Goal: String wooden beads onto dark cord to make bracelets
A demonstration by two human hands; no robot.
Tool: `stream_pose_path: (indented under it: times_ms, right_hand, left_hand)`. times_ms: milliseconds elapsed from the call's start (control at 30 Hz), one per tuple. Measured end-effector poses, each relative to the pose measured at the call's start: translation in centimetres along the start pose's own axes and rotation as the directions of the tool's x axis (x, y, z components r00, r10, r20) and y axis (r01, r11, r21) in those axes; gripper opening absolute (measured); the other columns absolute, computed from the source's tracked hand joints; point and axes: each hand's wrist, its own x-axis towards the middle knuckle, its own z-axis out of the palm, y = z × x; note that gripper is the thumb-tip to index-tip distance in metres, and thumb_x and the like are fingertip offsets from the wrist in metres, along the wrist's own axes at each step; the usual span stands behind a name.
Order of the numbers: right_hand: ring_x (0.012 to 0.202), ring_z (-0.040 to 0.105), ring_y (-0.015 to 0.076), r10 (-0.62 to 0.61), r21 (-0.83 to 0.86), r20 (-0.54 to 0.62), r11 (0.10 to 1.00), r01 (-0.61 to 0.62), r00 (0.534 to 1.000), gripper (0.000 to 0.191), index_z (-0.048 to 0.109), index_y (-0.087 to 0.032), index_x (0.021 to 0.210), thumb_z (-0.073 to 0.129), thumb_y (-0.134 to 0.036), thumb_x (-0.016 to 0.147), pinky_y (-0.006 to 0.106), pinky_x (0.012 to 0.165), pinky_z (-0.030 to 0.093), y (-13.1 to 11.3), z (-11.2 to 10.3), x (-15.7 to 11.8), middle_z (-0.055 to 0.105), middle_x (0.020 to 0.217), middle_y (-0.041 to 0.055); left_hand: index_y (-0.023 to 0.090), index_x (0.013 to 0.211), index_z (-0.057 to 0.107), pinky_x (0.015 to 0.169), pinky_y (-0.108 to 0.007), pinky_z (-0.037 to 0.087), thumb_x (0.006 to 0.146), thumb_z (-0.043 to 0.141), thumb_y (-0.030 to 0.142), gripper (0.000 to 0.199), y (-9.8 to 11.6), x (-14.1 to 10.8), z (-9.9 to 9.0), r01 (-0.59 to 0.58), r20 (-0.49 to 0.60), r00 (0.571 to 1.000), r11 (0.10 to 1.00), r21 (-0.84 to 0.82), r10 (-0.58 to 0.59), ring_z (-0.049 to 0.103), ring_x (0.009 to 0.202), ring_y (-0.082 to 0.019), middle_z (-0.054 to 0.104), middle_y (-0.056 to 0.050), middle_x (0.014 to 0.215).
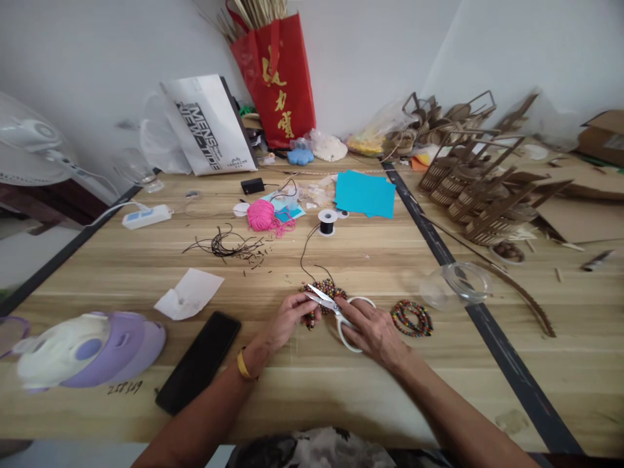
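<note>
White-handled scissors (325,300) are in my right hand (377,328), their blades parted and pointing left toward my other fingertips. My left hand (287,317) pinches at the near left side of a multicoloured beaded string (327,286), close under the blades. Part of the beads is hidden behind the scissors and fingers. Black cord (303,257) runs from behind the beads up to a white spool (327,223) wound with black cord. To the right of my right hand, a coiled beaded strand (412,318) lies on the table.
A black phone (199,361) and a crumpled white paper (190,294) lie left of my arms. Cut black cords (227,246), pink yarn (260,214) and blue sheets (365,194) are farther back. Small woven baskets (468,188) and a clear round container (467,283) stand at right.
</note>
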Motion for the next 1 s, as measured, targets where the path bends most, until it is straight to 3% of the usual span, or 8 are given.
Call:
stream_pose_path:
  times_ms: [467, 800, 1000]
  right_hand:
    - [0.080, 0.060, 0.0182, -0.017, 0.020, 0.027, 1.000, 0.017, 0.999, 0.039, 0.047, -0.017, 0.132, 0.043, -0.030, 0.095, 0.027, 0.065, 0.051, 0.06, 0.42, -0.28, 0.063, 0.102, 0.0113]
    - [0.087, 0.059, 0.0214, -0.063, 0.022, 0.080, 0.998, 0.062, 0.995, 0.028, 0.056, -0.020, 0.119, 0.041, -0.027, 0.096, 0.034, 0.072, 0.055, -0.04, 0.31, -0.24, 0.060, 0.106, 0.0122]
    - [0.088, 0.059, 0.0203, -0.059, 0.029, 0.099, 0.998, 0.056, 0.993, 0.028, 0.054, -0.021, 0.121, 0.042, -0.026, 0.096, 0.033, 0.074, 0.056, -0.10, 0.27, -0.13, 0.060, 0.106, 0.0118]
  left_hand:
    - [0.010, 0.086, 0.066, 0.051, -0.020, 0.037, 0.069, 0.073, 0.040, 0.035, -0.20, 0.05, -0.17, 0.019, 0.023, 1.000, 1.000, -0.003, -0.019, 0.053, 0.054, -0.010, 0.062, -0.003, 0.063]
    - [0.010, 0.084, 0.065, 0.051, -0.020, 0.038, 0.071, 0.071, 0.040, 0.033, -0.23, -0.01, -0.17, 0.017, 0.031, 0.999, 1.000, 0.005, -0.018, 0.053, 0.054, -0.010, 0.063, -0.004, 0.063]
    - [0.010, 0.086, 0.065, 0.051, -0.021, 0.038, 0.069, 0.073, 0.040, 0.035, -0.18, 0.03, -0.14, 0.028, 0.019, 0.999, 1.000, -0.002, -0.028, 0.053, 0.053, -0.010, 0.063, -0.004, 0.062]
